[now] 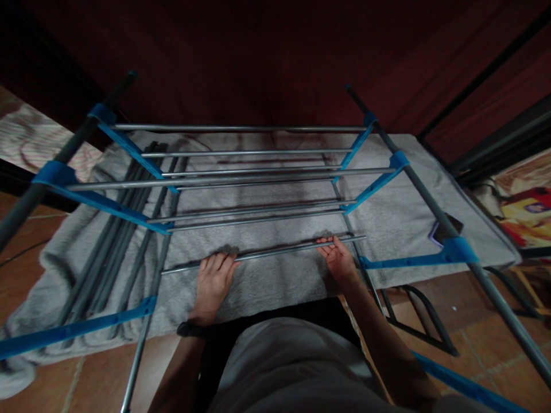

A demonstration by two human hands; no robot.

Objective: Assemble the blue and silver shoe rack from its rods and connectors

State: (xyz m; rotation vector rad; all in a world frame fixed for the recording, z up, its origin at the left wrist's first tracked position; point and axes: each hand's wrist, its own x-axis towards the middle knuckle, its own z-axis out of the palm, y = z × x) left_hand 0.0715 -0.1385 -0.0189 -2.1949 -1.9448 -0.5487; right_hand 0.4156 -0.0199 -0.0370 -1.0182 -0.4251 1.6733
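our left hand (214,281) wraps over a silver rod (275,251) above the gray blanket's (267,289) near part, while our right hand (338,258) pinches it toward its right end. we'd best support both ends evenly, avoiding twist.

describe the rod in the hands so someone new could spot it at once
Find the grey blanket under the rack with blue brackets. Lower in the picture, the left hand and right hand hold a slim silver rod, its ends reaching past both. Among the similar silver bars, it alone has hands on it.
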